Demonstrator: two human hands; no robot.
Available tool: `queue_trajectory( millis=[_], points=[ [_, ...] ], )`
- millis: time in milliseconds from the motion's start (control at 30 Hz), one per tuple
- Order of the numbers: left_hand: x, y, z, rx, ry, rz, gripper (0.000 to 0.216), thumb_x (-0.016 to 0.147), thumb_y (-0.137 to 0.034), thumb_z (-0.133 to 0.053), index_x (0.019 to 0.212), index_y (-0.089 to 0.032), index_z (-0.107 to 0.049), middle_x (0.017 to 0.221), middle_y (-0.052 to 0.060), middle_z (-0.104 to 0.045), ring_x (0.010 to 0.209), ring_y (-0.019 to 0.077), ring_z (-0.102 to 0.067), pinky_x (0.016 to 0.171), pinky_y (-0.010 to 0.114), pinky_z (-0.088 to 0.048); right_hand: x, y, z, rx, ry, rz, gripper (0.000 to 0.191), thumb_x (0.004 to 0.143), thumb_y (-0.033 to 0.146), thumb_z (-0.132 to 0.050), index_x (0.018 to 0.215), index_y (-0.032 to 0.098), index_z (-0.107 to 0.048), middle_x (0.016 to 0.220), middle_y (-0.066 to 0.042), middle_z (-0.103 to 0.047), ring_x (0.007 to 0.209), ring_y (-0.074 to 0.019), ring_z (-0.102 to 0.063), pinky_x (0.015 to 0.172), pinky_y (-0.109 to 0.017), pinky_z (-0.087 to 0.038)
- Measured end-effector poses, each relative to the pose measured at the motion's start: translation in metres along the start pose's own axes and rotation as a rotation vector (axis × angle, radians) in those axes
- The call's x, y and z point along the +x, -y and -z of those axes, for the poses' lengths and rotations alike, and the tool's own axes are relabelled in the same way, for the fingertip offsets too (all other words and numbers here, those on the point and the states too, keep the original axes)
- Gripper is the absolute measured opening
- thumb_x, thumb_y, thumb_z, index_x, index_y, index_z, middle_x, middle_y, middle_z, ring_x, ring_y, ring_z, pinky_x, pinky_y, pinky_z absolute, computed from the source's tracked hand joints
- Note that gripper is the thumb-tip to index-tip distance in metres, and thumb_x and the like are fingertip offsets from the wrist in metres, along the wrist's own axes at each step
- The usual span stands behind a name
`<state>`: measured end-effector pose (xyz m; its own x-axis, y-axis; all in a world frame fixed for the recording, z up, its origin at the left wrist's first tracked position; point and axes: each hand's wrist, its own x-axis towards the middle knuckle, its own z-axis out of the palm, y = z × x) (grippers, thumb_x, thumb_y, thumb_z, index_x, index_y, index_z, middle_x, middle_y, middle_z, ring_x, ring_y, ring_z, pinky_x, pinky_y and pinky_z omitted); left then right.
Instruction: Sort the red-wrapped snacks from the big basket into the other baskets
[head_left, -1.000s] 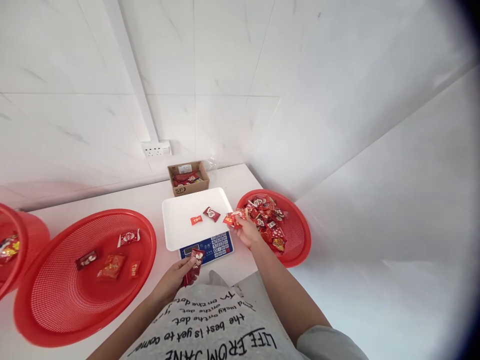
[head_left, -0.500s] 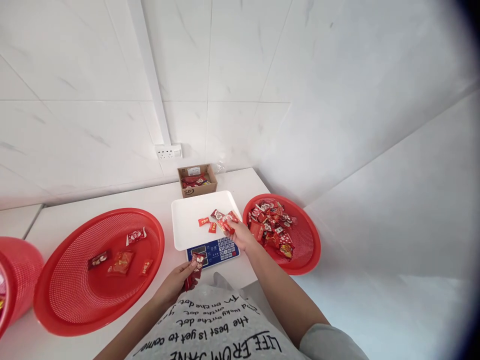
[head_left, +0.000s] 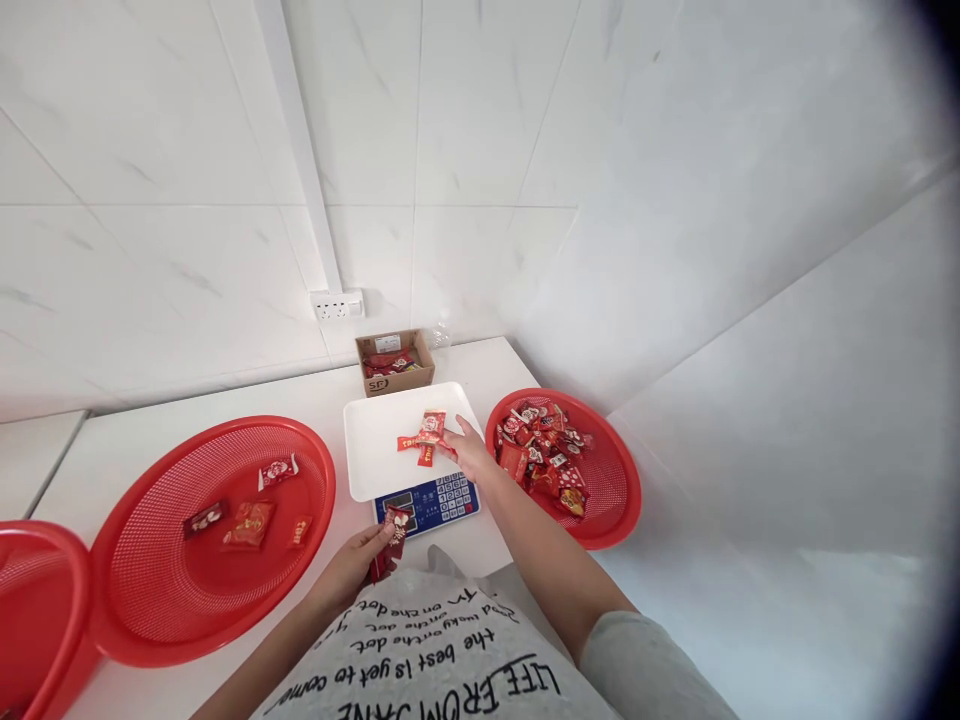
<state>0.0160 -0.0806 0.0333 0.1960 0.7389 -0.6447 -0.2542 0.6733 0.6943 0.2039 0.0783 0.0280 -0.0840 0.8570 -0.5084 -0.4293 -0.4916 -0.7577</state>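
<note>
Dark red candy packets [head_left: 390, 545] are in my left hand [head_left: 361, 562], which is closed round them near my shirt, in front of the scale. Over the white weighing tray [head_left: 367, 440], my right hand [head_left: 474, 455] has its fingers at a pinkish-red candy packet [head_left: 432, 424]; the thumb is raised somewhat apart. Small red candies [head_left: 425, 457] lie on the tray beside and partly under that packet. Below the tray shows the scale's blue keypad panel [head_left: 427, 507].
To the right stands a red basket [head_left: 626, 500] heaped with candy packets. Another red basket [head_left: 150, 600] at left holds several scattered packets. A further red basket [head_left: 75, 580] is cut off at the left edge. Behind the scale sits a cardboard box [head_left: 405, 382] of packets against the wall.
My right hand has shifted slightly, and the pinkish-red packet has moved left over the small candies, covering the dark packet. The left hand stays put. The left baskets appear shifted right.
</note>
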Motion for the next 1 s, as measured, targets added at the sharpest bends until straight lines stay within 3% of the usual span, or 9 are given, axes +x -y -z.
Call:
queue_trajectory(
  millis=[100,233,433,567,633,733,1000],
  points=[
    [0.000,0.000,0.001,-0.008,-0.008,-0.006,0.047,0.061,-0.057,-0.072,0.082,-0.015,-0.066,0.070,0.000,-0.059,0.058,0.0107,-0.050,0.062,0.025,-0.040,-0.006,-0.006,0.010,-0.018,-0.022,0.009,0.060,0.066,0.003,-0.066,0.120,0.023,-0.049,0.087,-0.001,-0.069,0.085,-0.0155,-0.068,0.076,-0.030,-0.059],
    [0.000,0.001,0.001,-0.033,-0.006,-0.004,0.048,0.060,-0.057,-0.072,0.083,-0.015,-0.065,0.070,0.000,-0.059,0.057,0.0102,-0.051,0.061,0.025,-0.040,-0.028,-0.005,0.035,-0.036,-0.035,0.040,0.041,0.066,0.008,-0.069,0.104,0.020,-0.058,0.088,-0.004,-0.069,0.079,-0.0154,-0.068,0.079,-0.030,-0.057],
    [0.000,-0.006,-0.002,0.018,-0.007,0.025,0.053,0.057,-0.058,-0.073,0.087,-0.016,-0.064,0.073,0.000,-0.061,0.058,0.0109,-0.053,0.059,0.024,-0.039,-0.064,0.006,0.104,-0.096,-0.215,0.167,0.032,0.065,0.016,-0.070,0.095,0.024,-0.062,0.096,-0.002,-0.067,0.084,-0.0163,-0.067,0.084,-0.032,-0.055],
    [0.003,-0.019,-0.007,0.059,0.008,0.003,0.049,0.064,-0.055,-0.071,0.093,-0.016,-0.064,0.079,0.002,-0.064,0.063,0.0116,-0.055,0.061,0.024,-0.040,-0.079,0.004,0.148,-0.492,-0.490,0.297,0.046,0.069,0.025,-0.062,0.115,0.024,-0.056,0.123,-0.007,-0.059,0.118,-0.0256,-0.053,0.103,-0.044,-0.039],
    [0.006,-0.026,-0.011,0.064,0.015,-0.011,0.048,0.066,-0.053,-0.071,0.096,-0.016,-0.064,0.083,0.003,-0.065,0.064,0.0116,-0.056,0.062,0.024,-0.041,-0.083,-0.003,0.159,-0.741,-0.537,0.349,0.051,0.071,0.027,-0.058,0.121,0.022,-0.054,0.130,-0.009,-0.054,0.127,-0.0272,-0.043,0.109,-0.046,-0.030],
    [0.013,-0.037,-0.018,0.044,-0.008,-0.017,0.045,0.066,-0.050,-0.072,0.095,-0.017,-0.064,0.086,0.003,-0.066,0.064,0.0117,-0.057,0.065,0.025,-0.044,-0.086,-0.017,0.163,-1.029,-0.496,0.350,0.048,0.076,0.032,-0.053,0.122,0.018,-0.055,0.129,-0.012,-0.055,0.126,-0.0280,-0.044,0.107,-0.045,-0.031],
    [0.038,-0.054,-0.027,0.069,-0.059,0.043,0.037,0.079,-0.052,-0.058,0.096,-0.018,-0.057,0.078,0.002,-0.062,0.064,0.0118,-0.060,0.062,0.024,-0.050,-0.093,-0.030,0.145,-1.459,-0.467,0.244,0.045,0.091,0.031,-0.029,0.123,0.012,-0.055,0.125,-0.013,-0.059,0.118,-0.0256,-0.050,0.097,-0.037,-0.038]
  ],
)
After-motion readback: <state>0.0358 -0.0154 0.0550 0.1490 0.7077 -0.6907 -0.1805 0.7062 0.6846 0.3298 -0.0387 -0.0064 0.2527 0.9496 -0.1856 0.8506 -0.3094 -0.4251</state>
